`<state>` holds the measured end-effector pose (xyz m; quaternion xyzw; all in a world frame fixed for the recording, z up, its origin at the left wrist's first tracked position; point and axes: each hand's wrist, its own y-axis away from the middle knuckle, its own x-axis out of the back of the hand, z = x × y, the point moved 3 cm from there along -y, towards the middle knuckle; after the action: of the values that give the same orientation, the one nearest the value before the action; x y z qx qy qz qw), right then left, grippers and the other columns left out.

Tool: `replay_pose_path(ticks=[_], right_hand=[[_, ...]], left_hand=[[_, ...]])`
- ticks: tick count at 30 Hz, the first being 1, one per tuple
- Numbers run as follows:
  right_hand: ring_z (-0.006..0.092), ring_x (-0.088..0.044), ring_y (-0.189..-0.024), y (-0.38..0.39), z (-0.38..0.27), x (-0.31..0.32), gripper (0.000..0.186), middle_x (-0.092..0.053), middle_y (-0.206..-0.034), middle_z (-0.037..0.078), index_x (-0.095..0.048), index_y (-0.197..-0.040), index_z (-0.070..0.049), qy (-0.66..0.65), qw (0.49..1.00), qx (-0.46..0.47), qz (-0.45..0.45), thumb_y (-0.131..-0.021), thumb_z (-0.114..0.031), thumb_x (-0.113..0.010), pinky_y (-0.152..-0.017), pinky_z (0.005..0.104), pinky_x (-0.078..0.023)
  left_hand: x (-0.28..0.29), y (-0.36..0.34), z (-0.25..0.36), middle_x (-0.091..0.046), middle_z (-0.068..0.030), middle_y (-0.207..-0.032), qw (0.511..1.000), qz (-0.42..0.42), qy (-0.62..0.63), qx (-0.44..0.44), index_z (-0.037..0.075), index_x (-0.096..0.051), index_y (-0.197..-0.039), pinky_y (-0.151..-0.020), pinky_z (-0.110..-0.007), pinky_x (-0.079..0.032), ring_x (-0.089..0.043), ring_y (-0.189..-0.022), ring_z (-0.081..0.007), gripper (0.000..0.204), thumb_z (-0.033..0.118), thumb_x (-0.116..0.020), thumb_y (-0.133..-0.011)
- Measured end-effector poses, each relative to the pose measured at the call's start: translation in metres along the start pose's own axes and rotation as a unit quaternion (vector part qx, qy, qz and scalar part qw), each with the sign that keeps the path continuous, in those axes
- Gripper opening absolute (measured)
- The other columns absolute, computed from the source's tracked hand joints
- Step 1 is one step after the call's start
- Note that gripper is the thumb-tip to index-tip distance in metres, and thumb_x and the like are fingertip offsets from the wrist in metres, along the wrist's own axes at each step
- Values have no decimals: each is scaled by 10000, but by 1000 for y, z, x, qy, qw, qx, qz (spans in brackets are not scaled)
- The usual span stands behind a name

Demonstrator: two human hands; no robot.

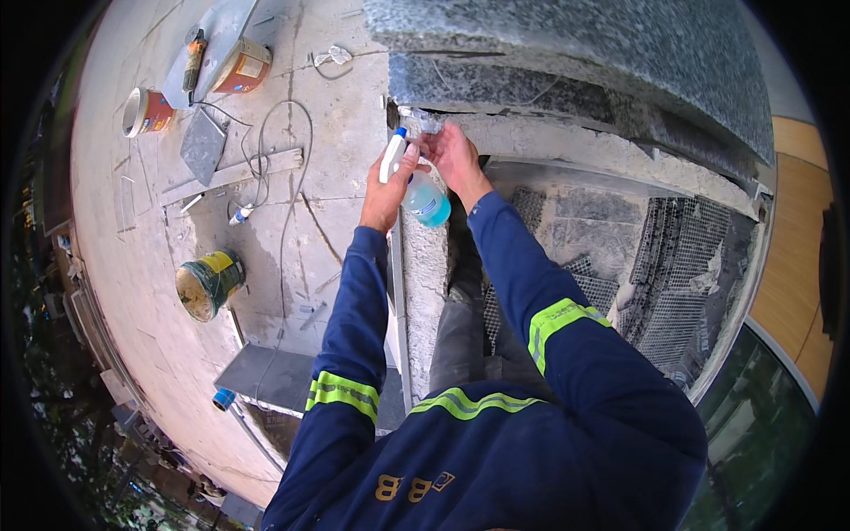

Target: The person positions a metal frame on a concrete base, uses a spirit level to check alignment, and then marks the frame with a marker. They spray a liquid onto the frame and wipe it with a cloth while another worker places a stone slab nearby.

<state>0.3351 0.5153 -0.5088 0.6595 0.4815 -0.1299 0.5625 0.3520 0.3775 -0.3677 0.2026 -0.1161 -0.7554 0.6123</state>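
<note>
My left hand (390, 181) is closed round the white trigger head of a spray bottle (428, 205), which has a blue tip and holds light-blue liquid. My right hand (456, 159) is just right of the bottle, fingers curled beside its top; whatever they grip is hidden. A crumpled white item (416, 115) lies just above the hands, at the corner of a dusty concrete ledge (567, 133). Above that ledge is a speckled dark stone slab (575, 40).
Two buckets (146, 113) (239, 69), a power tool (193, 64), a loose tile (202, 146), a plank (279, 162) and cables (301, 111) are at upper left. A green bucket (212, 283) stands lower left. Mesh-backed pieces (664, 274) fill the recess at right.
</note>
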Motion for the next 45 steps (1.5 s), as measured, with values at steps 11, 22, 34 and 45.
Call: replay_pose_path(ticks=[11, 22, 34, 45], right_hand=[[216, -726, -849, 30, 8, -11, 437, -758, -1009, 135, -657, -1127, -16, 46, 996, -63, 44, -1052, -389, -440, -695, 363, -603], [340, -696, -1082, 22, -3, -21, 436, -711, -1189, 226, -579, -1203, 45, -94, 995, -19, 2, -1083, -340, -413, -962, 444, -573], [342, -699, -1093, 20, 9, -25, 404, -719, -1190, 215, -573, -1205, 13, -41, 999, -26, 14, -1083, -334, -406, -1000, 455, -553], [349, -699, -1089, 6, 7, -25, 440, -719, -1159, 235, -592, -1191, 47, -112, 993, -26, 31, -1072, -328, -395, -971, 467, -565]], left_hand=[[-39, 47, -29, -751, -55, -1015, 988, 129, -14, -84, -9, -706, -1229, -847, -309, -543, -688, -927, -132, 371, 318, -686, -1054], [3, 16, -31, -748, -256, -934, 879, 15, -476, -16, 72, -638, -1023, -809, -544, -566, -719, -905, -477, 366, 286, -814, -784], [10, -7, -21, -756, -241, -980, 810, 89, -579, 43, 70, -644, -1050, -825, -543, -568, -727, -957, -458, 423, 289, -846, -750], [7, 6, -18, -761, -179, -885, 861, 40, -506, -25, 82, -713, -963, -804, -472, -588, -742, -859, -407, 317, 269, -839, -741]])
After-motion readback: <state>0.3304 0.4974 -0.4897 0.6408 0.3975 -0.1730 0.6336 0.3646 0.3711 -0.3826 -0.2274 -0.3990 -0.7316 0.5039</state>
